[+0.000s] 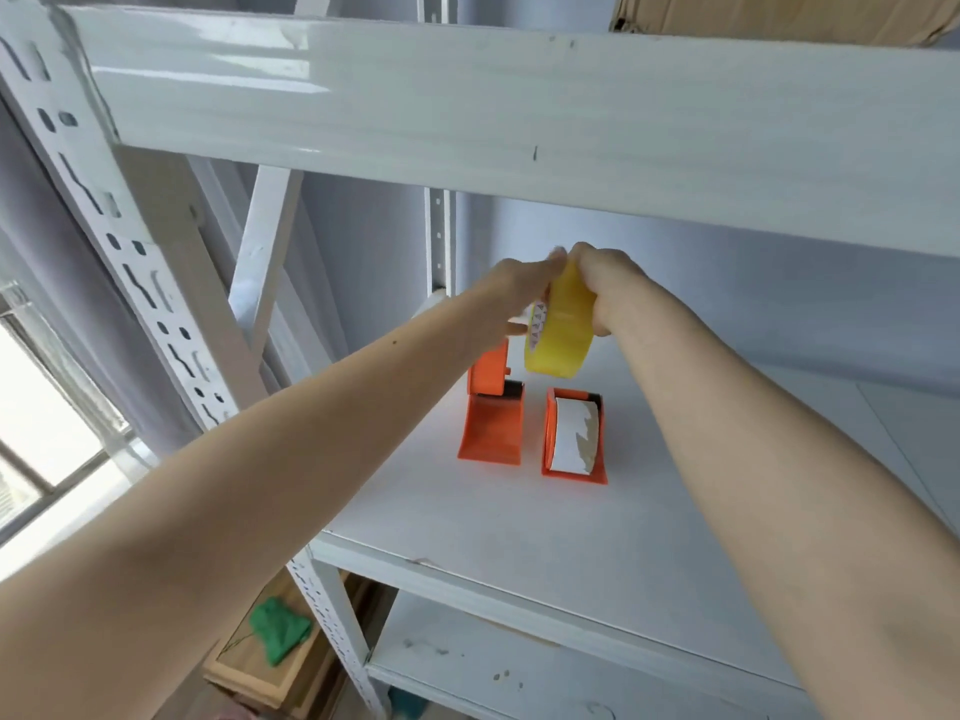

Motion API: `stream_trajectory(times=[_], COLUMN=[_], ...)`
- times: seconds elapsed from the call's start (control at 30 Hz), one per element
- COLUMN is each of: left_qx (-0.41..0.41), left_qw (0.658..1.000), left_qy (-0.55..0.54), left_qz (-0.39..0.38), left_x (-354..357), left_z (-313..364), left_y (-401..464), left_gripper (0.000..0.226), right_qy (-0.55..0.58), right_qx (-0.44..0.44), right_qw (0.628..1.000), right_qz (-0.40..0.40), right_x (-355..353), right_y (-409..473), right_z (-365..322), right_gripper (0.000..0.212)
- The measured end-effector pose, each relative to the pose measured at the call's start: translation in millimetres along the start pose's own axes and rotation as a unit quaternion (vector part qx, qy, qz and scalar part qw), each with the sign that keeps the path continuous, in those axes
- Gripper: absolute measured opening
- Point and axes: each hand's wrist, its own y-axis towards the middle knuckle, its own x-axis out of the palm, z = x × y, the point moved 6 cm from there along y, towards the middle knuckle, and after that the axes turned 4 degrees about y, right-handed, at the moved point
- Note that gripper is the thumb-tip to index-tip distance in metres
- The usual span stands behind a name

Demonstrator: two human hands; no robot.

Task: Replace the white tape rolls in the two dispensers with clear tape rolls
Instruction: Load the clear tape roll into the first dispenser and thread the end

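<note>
Nearest you, two orange dispensers sit side by side on the white shelf [519, 522], well back from its front edge. The right dispenser [574, 439] carries a white tape roll [570, 432]; the left dispenser [491, 415] shows none. Above them, your right hand [605, 285] grasps the yellowish clear tape roll [560, 330] by its rim. Your left hand [511, 296] has its fingertips on the roll's top, thumb at its side.

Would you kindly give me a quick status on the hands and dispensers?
Right hand grips clear roll; left hand pinches it. Left dispenser empty, right dispenser holds white roll. Nothing in the way.
</note>
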Motion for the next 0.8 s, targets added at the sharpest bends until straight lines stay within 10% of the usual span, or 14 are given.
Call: stream_trajectory(times=[0.17, 0.33, 0.8], left_qx=[0.052, -0.028, -0.038], left_qw=[0.969, 0.987, 0.980], left_qy=[-0.011, -0.144, -0.196], left_qz=[0.241, 0.070, 0.006], left_x=[-58.6, -27.1, -8.9], left_z=[-48.3, -99.9, -115.3], left_y=[13.3, 23.7, 16.2], left_gripper=[0.036, 0.056, 0.047], right_qy=[0.002, -0.022, -0.035], right_qx=[0.014, 0.017, 0.066], right_qw=[1.000, 0.999, 0.997], right_qz=[-0.001, 0.024, 0.010], right_x=[11.5, 29.4, 59.7], right_y=[3.7, 15.1, 24.8], right_z=[26.6, 46.2, 65.1], right_gripper=[0.018, 0.017, 0.015])
